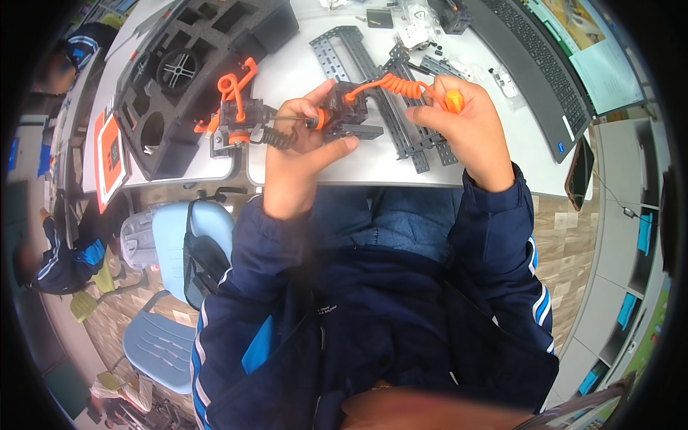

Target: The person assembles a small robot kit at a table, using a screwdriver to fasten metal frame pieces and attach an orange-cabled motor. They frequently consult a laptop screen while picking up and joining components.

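Observation:
My left hand (297, 154) is closed around a black boxy motor module (350, 106), its thumb along the lower edge. An orange coiled cable (401, 86) runs from that module to my right hand (469, 125). The fingers there are curled shut on the cable's far end, and a yellow-orange piece (454, 101) sticks up between them. Left of my left hand is a second black module (235, 118) with an orange looped cable (229, 87). A dark coiled lead (279, 136) reaches from it toward my left hand. Perforated dark metal beams (390, 107) lie beneath the held cable.
A black foam-lined case (208, 43) with a wheel (178, 69) stands at the left of the white table (287, 75). At the right are a laptop (534, 61) and a phone (580, 173). Small parts and plastic bags (419, 21) lie at the back. Blue chairs (161, 337) stand behind left.

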`<control>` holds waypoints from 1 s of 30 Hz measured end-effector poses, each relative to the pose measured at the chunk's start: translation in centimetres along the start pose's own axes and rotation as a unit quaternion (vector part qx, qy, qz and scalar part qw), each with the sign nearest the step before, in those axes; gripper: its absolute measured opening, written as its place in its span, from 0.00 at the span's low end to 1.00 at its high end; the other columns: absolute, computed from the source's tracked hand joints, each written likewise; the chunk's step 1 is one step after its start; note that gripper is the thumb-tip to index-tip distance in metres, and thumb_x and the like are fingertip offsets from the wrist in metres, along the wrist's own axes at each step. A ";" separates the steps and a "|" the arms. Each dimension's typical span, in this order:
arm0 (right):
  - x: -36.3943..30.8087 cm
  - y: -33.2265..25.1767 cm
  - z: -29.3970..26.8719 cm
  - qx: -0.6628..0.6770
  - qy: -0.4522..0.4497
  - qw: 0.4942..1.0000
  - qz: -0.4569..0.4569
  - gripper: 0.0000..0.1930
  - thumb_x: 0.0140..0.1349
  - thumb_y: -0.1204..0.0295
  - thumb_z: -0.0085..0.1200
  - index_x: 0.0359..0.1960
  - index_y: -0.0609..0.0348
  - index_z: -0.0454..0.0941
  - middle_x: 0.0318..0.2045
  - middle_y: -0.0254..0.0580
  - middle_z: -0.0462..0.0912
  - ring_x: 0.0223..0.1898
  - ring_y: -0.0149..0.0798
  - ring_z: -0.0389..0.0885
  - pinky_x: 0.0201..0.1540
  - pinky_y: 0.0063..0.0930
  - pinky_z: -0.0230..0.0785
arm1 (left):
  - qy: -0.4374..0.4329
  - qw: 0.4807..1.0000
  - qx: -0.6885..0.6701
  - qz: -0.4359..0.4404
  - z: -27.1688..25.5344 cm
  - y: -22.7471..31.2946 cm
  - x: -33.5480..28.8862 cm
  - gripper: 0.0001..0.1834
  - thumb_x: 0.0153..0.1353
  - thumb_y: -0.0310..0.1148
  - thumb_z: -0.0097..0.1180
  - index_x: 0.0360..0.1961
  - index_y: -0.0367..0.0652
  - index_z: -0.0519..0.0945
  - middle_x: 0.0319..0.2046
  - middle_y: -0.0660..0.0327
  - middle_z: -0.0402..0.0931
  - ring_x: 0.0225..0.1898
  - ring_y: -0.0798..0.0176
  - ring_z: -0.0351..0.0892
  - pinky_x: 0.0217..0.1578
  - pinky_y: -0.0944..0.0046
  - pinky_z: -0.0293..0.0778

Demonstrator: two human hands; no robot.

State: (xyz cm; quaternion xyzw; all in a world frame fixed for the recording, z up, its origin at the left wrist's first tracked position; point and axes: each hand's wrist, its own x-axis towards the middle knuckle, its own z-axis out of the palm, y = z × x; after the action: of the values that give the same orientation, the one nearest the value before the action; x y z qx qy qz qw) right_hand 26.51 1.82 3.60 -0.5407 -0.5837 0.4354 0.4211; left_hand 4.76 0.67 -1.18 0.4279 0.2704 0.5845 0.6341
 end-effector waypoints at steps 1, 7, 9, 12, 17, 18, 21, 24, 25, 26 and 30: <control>-0.1 -0.2 0.1 -0.009 0.005 1.000 0.007 0.19 0.50 0.78 0.62 0.16 0.53 0.59 0.17 0.22 0.60 0.22 0.20 0.57 0.25 0.20 0.49 | 0.016 1.000 0.007 -0.007 0.1 -0.1 0.0 0.28 0.45 0.07 0.61 0.41 0.47 0.66 0.61 0.49 0.62 0.61 0.57 0.66 0.59 0.57 0.68; -0.6 -0.6 0.7 -0.050 0.028 0.998 -0.012 0.17 0.52 0.77 0.61 0.16 0.53 0.61 0.16 0.22 0.61 0.20 0.19 0.56 0.23 0.20 0.48 | 0.061 0.997 -0.003 -0.043 0.7 -0.2 -0.3 0.31 0.44 0.06 0.61 0.46 0.44 0.65 0.57 0.53 0.63 0.60 0.58 0.67 0.55 0.59 0.72; -0.7 -0.6 0.7 -0.024 0.019 0.999 -0.010 0.17 0.53 0.76 0.61 0.16 0.53 0.62 0.16 0.21 0.61 0.19 0.19 0.56 0.23 0.19 0.47 | 0.077 0.996 -0.002 -0.044 1.1 -0.4 -0.4 0.33 0.44 0.07 0.61 0.50 0.42 0.65 0.57 0.52 0.63 0.59 0.58 0.67 0.54 0.60 0.73; -0.7 -0.8 0.7 -0.030 0.023 0.999 0.003 0.16 0.51 0.77 0.61 0.16 0.59 0.63 0.13 0.26 0.63 0.18 0.22 0.58 0.21 0.21 0.52 | 0.088 0.994 -0.036 -0.043 1.4 -0.4 -0.3 0.36 0.45 0.08 0.62 0.54 0.39 0.62 0.58 0.51 0.63 0.59 0.58 0.68 0.54 0.60 0.73; -0.7 -1.1 0.7 -0.028 0.012 0.999 0.016 0.17 0.53 0.75 0.61 0.16 0.57 0.63 0.14 0.24 0.62 0.18 0.20 0.56 0.21 0.20 0.49 | 0.104 0.993 -0.039 -0.041 1.9 -0.2 -0.8 0.40 0.54 0.14 0.58 0.66 0.41 0.53 0.64 0.44 0.59 0.63 0.55 0.64 0.62 0.57 0.61; -0.7 -1.1 0.6 -0.026 0.010 0.999 0.018 0.17 0.53 0.75 0.61 0.16 0.57 0.62 0.14 0.23 0.61 0.18 0.20 0.56 0.21 0.20 0.49 | 0.107 0.992 -0.054 -0.039 1.9 -0.1 -0.9 0.41 0.54 0.13 0.59 0.66 0.40 0.53 0.64 0.44 0.59 0.63 0.55 0.64 0.62 0.58 0.62; -0.6 -0.9 0.6 -0.022 0.007 1.000 0.014 0.17 0.54 0.75 0.61 0.16 0.56 0.62 0.14 0.23 0.61 0.18 0.19 0.55 0.21 0.20 0.48 | 0.115 0.990 -0.077 -0.039 1.9 -0.1 -1.2 0.39 0.55 0.14 0.59 0.65 0.38 0.53 0.63 0.44 0.58 0.62 0.57 0.64 0.63 0.58 0.62; -0.6 -0.8 0.6 -0.020 0.005 1.000 0.009 0.17 0.54 0.75 0.61 0.16 0.56 0.62 0.14 0.22 0.60 0.18 0.19 0.55 0.21 0.19 0.48 | 0.116 0.991 -0.056 -0.027 1.8 -0.3 -1.5 0.32 0.60 0.17 0.55 0.64 0.39 0.57 0.63 0.45 0.60 0.61 0.59 0.65 0.62 0.60 0.62; -0.6 -0.8 0.6 -0.020 0.005 1.000 0.008 0.17 0.54 0.75 0.61 0.16 0.56 0.62 0.14 0.22 0.60 0.18 0.19 0.55 0.21 0.19 0.48 | 0.116 0.992 -0.051 -0.023 1.6 -0.5 -1.4 0.29 0.61 0.17 0.54 0.62 0.39 0.59 0.63 0.46 0.61 0.61 0.60 0.65 0.61 0.60 0.62; -0.7 -0.8 0.6 -0.022 0.005 1.000 0.010 0.18 0.54 0.75 0.61 0.16 0.56 0.62 0.14 0.22 0.60 0.18 0.19 0.55 0.21 0.19 0.48 | 0.116 0.992 -0.047 -0.019 1.5 -0.6 -1.4 0.27 0.62 0.18 0.53 0.61 0.40 0.61 0.62 0.46 0.63 0.61 0.61 0.66 0.60 0.61 0.63; -0.8 -0.9 0.6 -0.027 0.004 1.000 0.007 0.18 0.55 0.75 0.61 0.17 0.55 0.61 0.14 0.22 0.60 0.18 0.18 0.55 0.21 0.19 0.48 | 0.108 0.993 -0.036 0.010 1.3 -1.2 -1.5 0.19 0.64 0.18 0.50 0.56 0.41 0.65 0.61 0.47 0.65 0.59 0.62 0.68 0.59 0.63 0.63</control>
State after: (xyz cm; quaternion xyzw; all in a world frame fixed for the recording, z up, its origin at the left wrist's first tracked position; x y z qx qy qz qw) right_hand 25.75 0.99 4.33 -0.5582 -0.5896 0.4198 0.4056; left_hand 6.24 -0.99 -1.83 0.3416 0.3123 0.6428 0.6103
